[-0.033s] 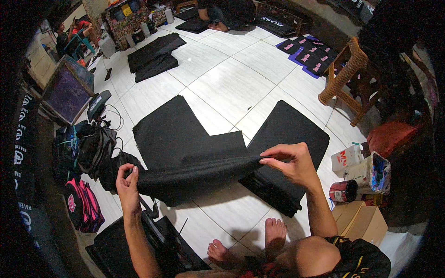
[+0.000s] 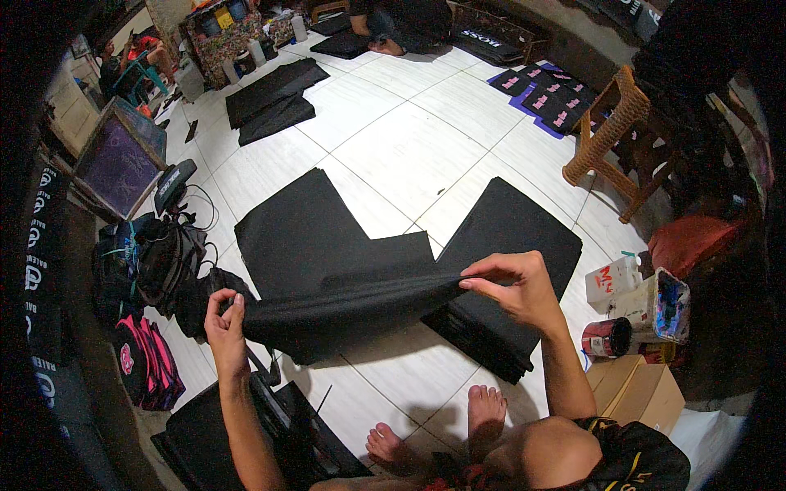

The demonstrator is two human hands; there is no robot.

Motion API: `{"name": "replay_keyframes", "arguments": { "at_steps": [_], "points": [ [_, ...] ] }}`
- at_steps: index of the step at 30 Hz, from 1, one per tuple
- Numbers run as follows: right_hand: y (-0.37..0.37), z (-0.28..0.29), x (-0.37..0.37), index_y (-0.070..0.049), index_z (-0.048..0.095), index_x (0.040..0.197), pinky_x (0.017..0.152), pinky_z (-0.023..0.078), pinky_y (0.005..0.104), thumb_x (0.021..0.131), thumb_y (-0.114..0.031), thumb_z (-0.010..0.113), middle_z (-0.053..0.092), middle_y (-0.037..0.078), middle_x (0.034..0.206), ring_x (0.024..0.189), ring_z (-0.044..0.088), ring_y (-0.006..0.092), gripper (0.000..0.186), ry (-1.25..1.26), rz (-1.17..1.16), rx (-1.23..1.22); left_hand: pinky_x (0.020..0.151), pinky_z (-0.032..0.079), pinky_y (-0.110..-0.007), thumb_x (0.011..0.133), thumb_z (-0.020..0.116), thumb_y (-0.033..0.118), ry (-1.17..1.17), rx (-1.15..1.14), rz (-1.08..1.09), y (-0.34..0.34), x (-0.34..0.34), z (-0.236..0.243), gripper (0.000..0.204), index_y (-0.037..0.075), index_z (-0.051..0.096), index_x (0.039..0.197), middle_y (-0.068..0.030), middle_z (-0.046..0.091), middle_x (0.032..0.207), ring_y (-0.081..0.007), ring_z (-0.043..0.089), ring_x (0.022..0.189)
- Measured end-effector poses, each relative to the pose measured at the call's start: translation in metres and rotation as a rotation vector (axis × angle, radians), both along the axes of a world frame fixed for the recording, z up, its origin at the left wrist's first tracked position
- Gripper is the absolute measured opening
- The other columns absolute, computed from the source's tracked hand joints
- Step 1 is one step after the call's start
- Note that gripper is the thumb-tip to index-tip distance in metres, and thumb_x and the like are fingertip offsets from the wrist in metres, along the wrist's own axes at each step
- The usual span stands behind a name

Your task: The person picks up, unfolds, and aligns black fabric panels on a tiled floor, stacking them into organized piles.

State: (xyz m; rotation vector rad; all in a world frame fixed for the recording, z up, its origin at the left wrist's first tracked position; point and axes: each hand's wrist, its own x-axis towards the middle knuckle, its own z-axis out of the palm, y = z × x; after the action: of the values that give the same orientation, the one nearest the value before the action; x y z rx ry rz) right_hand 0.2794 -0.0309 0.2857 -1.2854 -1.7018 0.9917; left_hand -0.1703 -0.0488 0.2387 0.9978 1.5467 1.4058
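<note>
A black fabric piece (image 2: 352,319) stretches between my hands, its near edge raised off the floor and sagging in the middle. My left hand (image 2: 226,327) pinches its left corner between thumb and fingers. At the right corner, my right hand (image 2: 516,288) holds the cloth in the same kind of pinch. Just beyond the raised cloth lies a flat black fabric stack (image 2: 291,213), partly covered by it. A second black stack (image 2: 516,229) lies to the right, fanned out under and beside my right hand.
Black bags and cables (image 2: 168,262) crowd the left, with pink-and-black pieces (image 2: 149,364) nearer. At right stand a wicker stool (image 2: 610,135), a white jug (image 2: 614,282), a dark tin (image 2: 606,337) and a cardboard box (image 2: 643,393). Another person (image 2: 401,24) sits at the far side.
</note>
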Motion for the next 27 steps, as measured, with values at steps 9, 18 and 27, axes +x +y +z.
{"name": "replay_keyframes", "arguments": {
  "at_steps": [9,18,27],
  "points": [
    [0.000,-0.005,-0.040,0.003,0.077,0.094,0.084,0.058,0.0318,0.080,0.001,0.082,0.079,0.013,0.097,0.091,0.077,0.0217,0.015,0.014,0.071,0.136,0.091,0.046,-0.040,0.091,0.078,0.021,1.156,0.231,0.198,-0.026,-0.004,0.005,0.030,0.007,0.070,0.117,-0.0106,0.068,0.107,-0.0263,0.062,0.101],
    [-0.015,0.001,-0.065,0.000,0.079,0.096,0.087,0.059,0.0347,0.079,0.002,0.082,0.079,0.013,0.094,0.089,0.077,0.0229,0.017,-0.166,0.210,0.202,0.089,0.051,-0.040,0.083,0.083,0.021,0.743,0.729,-0.388,-0.033,0.160,0.016,0.040,0.006,0.071,0.119,-0.0076,0.068,0.116,-0.0255,0.065,0.106],
    [-0.019,0.000,-0.051,-0.002,0.081,0.094,0.093,0.060,0.0394,0.081,0.000,0.082,0.080,0.012,0.095,0.088,0.078,0.0212,0.013,-0.150,0.181,0.269,0.085,0.056,-0.045,0.082,0.069,0.007,1.021,0.639,-0.478,-0.040,0.146,-0.036,0.027,0.003,0.070,0.109,-0.0109,0.070,0.095,-0.0291,0.069,0.090]
  ]
}}
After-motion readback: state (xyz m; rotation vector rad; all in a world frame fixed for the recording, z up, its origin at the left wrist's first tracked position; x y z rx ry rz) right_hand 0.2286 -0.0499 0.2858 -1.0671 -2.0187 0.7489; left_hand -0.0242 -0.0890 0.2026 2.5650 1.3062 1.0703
